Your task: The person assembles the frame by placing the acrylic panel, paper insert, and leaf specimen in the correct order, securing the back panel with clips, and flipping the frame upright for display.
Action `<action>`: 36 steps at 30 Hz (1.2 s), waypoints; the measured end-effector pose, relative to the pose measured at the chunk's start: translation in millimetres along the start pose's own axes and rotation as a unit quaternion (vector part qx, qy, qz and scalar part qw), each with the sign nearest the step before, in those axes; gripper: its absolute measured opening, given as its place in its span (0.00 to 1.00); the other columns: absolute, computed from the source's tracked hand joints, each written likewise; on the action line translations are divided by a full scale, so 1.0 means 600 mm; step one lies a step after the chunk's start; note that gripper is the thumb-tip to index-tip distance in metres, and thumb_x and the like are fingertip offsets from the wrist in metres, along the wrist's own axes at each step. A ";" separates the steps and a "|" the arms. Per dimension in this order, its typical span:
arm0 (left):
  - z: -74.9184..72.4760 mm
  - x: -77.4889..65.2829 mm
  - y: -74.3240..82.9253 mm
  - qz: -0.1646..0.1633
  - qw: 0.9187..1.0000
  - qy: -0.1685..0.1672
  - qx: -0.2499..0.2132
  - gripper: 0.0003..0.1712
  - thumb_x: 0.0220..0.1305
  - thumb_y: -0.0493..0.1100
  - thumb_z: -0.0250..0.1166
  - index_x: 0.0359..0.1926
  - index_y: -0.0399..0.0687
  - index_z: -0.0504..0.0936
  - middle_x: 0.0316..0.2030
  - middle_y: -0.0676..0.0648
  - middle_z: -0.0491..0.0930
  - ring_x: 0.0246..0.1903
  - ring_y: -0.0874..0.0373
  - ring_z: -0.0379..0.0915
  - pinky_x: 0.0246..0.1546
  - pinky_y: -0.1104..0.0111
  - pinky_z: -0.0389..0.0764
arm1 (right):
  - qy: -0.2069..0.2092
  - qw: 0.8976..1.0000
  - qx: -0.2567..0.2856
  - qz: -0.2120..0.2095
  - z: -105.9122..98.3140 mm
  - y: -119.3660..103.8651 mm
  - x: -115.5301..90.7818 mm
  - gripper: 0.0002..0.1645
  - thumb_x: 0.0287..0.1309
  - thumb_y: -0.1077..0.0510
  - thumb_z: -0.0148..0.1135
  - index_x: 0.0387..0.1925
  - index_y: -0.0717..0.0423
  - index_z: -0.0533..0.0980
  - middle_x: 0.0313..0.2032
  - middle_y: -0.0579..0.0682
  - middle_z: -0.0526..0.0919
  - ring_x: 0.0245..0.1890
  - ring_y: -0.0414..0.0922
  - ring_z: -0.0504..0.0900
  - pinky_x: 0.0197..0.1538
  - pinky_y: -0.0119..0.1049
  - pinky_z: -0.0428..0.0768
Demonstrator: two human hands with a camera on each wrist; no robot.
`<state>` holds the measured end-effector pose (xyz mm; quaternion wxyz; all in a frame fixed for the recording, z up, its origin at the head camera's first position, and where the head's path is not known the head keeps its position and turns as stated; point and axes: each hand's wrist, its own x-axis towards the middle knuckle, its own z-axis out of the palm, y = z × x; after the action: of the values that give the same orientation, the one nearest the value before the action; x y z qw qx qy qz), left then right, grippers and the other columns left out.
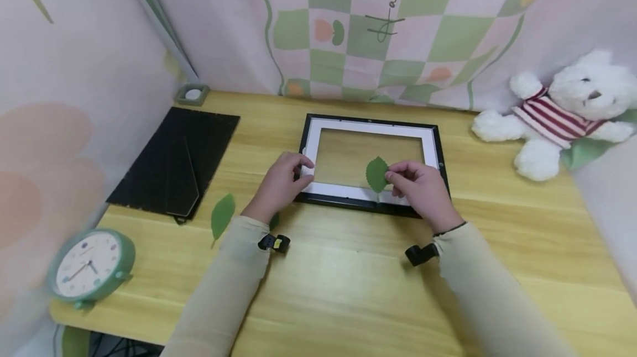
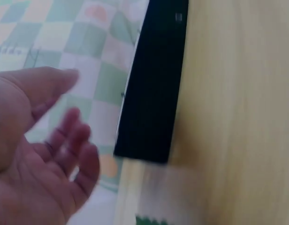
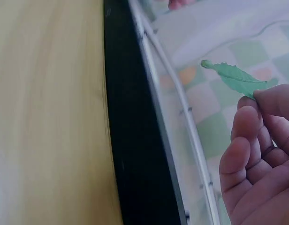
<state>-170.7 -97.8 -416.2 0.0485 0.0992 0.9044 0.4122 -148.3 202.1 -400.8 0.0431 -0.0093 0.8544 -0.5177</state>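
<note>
A black photo frame (image 1: 358, 204) lies on the wooden table, with a white mat (image 1: 368, 126) around its inner opening. My right hand (image 1: 423, 188) pinches a green leaf (image 1: 376, 174) with a serrated edge between thumb and fingertips, over the frame's near right part. In the right wrist view the same leaf (image 3: 240, 79) shows nearly edge-on. My left hand (image 1: 282, 180) is at the frame's left side, fingers loosely bent. The left wrist view shows that hand (image 2: 50, 136) with thumb and fingers apart and nothing between them.
A smooth green leaf (image 1: 222, 216) lies left of my left forearm; another leaf (image 1: 274, 221) is partly hidden behind that wrist. Farther left are a black backing board (image 1: 149, 163) with a stand and a green clock (image 1: 89, 266). A white teddy bear (image 1: 592, 89) sits at right.
</note>
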 end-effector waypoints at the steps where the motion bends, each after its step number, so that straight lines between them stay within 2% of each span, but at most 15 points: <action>1: -0.002 0.001 -0.004 -0.010 1.000 0.001 0.014 0.13 0.69 0.43 0.67 0.52 0.52 0.80 0.53 0.47 0.72 0.47 0.53 0.71 0.47 0.60 0.78 | -0.002 1.000 0.001 0.006 -0.006 0.004 0.006 0.17 0.68 0.52 0.64 0.48 0.61 0.80 0.37 0.58 0.84 0.30 0.45 0.82 0.33 0.35 0.83; 5: -0.009 0.005 -0.018 -0.052 0.998 -0.010 0.026 0.22 0.67 0.42 0.68 0.60 0.51 0.76 0.62 0.44 0.66 0.56 0.49 0.71 0.54 0.56 0.78 | -0.011 0.999 0.014 0.030 -0.031 0.019 0.029 0.19 0.69 0.52 0.63 0.50 0.64 0.78 0.39 0.56 0.84 0.30 0.43 0.81 0.35 0.34 0.84; 9: -0.013 0.009 -0.036 -0.088 0.995 -0.038 0.011 0.31 0.66 0.42 0.69 0.68 0.52 0.70 0.63 0.44 0.69 0.58 0.49 0.71 0.58 0.55 0.76 | -0.019 0.998 0.018 0.059 -0.049 0.030 0.055 0.22 0.70 0.50 0.62 0.53 0.65 0.76 0.38 0.48 0.84 0.30 0.40 0.80 0.34 0.32 0.83; 12: -0.014 0.013 -0.047 -0.103 0.993 -0.057 -0.005 0.35 0.66 0.43 0.69 0.71 0.52 0.67 0.63 0.45 0.72 0.58 0.50 0.72 0.59 0.54 0.75 | -0.017 0.997 0.006 0.077 -0.059 0.036 0.071 0.24 0.70 0.50 0.61 0.55 0.65 0.76 0.38 0.44 0.84 0.30 0.38 0.80 0.34 0.32 0.82; 17: -0.015 0.018 -0.055 -0.107 0.991 -0.070 -0.029 0.34 0.67 0.43 0.68 0.71 0.51 0.67 0.63 0.46 0.73 0.57 0.51 0.74 0.58 0.55 0.76 | -0.017 0.995 -0.059 0.077 -0.075 0.041 0.090 0.23 0.72 0.49 0.59 0.55 0.65 0.77 0.39 0.53 0.85 0.29 0.39 0.81 0.34 0.33 0.83; 21: -0.013 0.020 -0.055 -0.103 0.992 -0.069 -0.036 0.33 0.67 0.43 0.69 0.70 0.51 0.68 0.62 0.46 0.74 0.55 0.51 0.74 0.57 0.56 0.76 | -0.011 0.993 -0.085 0.083 -0.088 0.046 0.101 0.23 0.73 0.52 0.57 0.55 0.68 0.76 0.40 0.58 0.84 0.28 0.39 0.81 0.33 0.33 0.83; 24: -0.010 0.021 -0.055 -0.105 0.991 -0.068 -0.039 0.33 0.67 0.43 0.69 0.70 0.51 0.69 0.61 0.46 0.74 0.55 0.52 0.74 0.57 0.56 0.77 | -0.005 0.990 -0.109 0.091 -0.099 0.057 0.109 0.22 0.72 0.53 0.57 0.54 0.69 0.77 0.38 0.57 0.84 0.27 0.38 0.81 0.31 0.33 0.83; 28: -0.009 0.022 -0.055 -0.109 0.991 -0.070 -0.044 0.33 0.67 0.43 0.69 0.70 0.52 0.69 0.62 0.47 0.74 0.55 0.52 0.75 0.57 0.56 0.77 | 0.002 0.982 -0.172 0.084 -0.109 0.063 0.116 0.24 0.72 0.49 0.57 0.51 0.68 0.79 0.33 0.55 0.85 0.26 0.40 0.81 0.28 0.34 0.79; 31: -0.009 0.022 -0.055 -0.108 0.991 -0.071 -0.045 0.34 0.67 0.44 0.69 0.70 0.52 0.69 0.62 0.47 0.74 0.55 0.52 0.75 0.56 0.56 0.77 | 0.016 0.974 -0.214 0.070 -0.108 0.058 0.115 0.26 0.71 0.46 0.57 0.50 0.66 0.80 0.35 0.58 0.85 0.29 0.45 0.80 0.29 0.36 0.76; 33: -0.010 0.022 -0.056 -0.106 0.991 -0.069 -0.045 0.33 0.66 0.43 0.69 0.70 0.52 0.69 0.62 0.47 0.74 0.54 0.52 0.75 0.56 0.56 0.77 | 0.019 0.970 -0.235 0.058 -0.104 0.053 0.114 0.25 0.71 0.46 0.57 0.51 0.64 0.81 0.40 0.60 0.84 0.34 0.49 0.79 0.32 0.38 0.76; 36: -0.011 0.021 -0.059 -0.108 0.991 -0.067 -0.044 0.34 0.66 0.43 0.69 0.70 0.52 0.69 0.61 0.47 0.74 0.54 0.52 0.75 0.56 0.56 0.77 | -0.001 0.965 -0.262 0.034 -0.095 0.048 0.114 0.23 0.71 0.48 0.58 0.54 0.63 0.79 0.46 0.63 0.82 0.42 0.54 0.78 0.40 0.45 0.75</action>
<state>-189.3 -122.4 -438.6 0.1578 0.0261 0.8855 0.4362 -220.3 261.6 -404.4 0.0575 0.0077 0.9599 -0.2742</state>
